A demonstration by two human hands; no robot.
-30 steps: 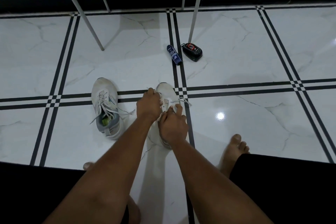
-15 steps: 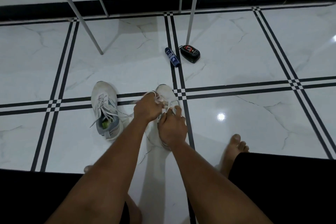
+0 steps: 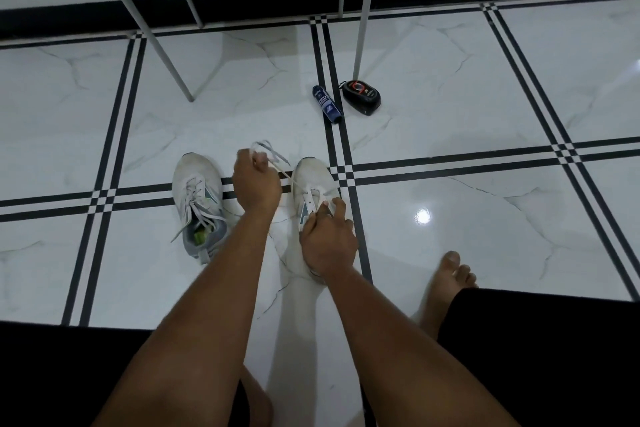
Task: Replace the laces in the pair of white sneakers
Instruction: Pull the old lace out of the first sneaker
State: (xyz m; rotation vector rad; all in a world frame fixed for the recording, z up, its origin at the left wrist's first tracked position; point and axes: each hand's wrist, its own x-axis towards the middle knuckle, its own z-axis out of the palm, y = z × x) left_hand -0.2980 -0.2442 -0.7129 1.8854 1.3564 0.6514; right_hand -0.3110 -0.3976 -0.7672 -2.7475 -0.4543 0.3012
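The left hand (image 3: pixel 255 184) is pinching the white lace (image 3: pixel 277 163) and holding it stretched toward 10 o'clock from the right sneaker (image 3: pixel 313 184). The right hand (image 3: pixel 327 243) is gripping this sneaker on the floor (image 3: pixel 450 114), fingers curled at its tongue. The left sneaker (image 3: pixel 198 198) is lying at 9 o'clock, laced.

— Floor (image 3: pixel 450 114), near side: two sneakers set side by side; laced sneaker (image 3: pixel 197 198) left, second sneaker (image 3: pixel 311 184) right.
— Between them?
— Left hand (image 3: pixel 256 184), lace (image 3: pixel 273 159) held; right hand (image 3: pixel 327 243) laid on the second sneaker.
— Beyond?
— Bottle (image 3: pixel 327 104), case (image 3: pixel 362 97) just right of it, by a rack leg (image 3: pixel 362 28).
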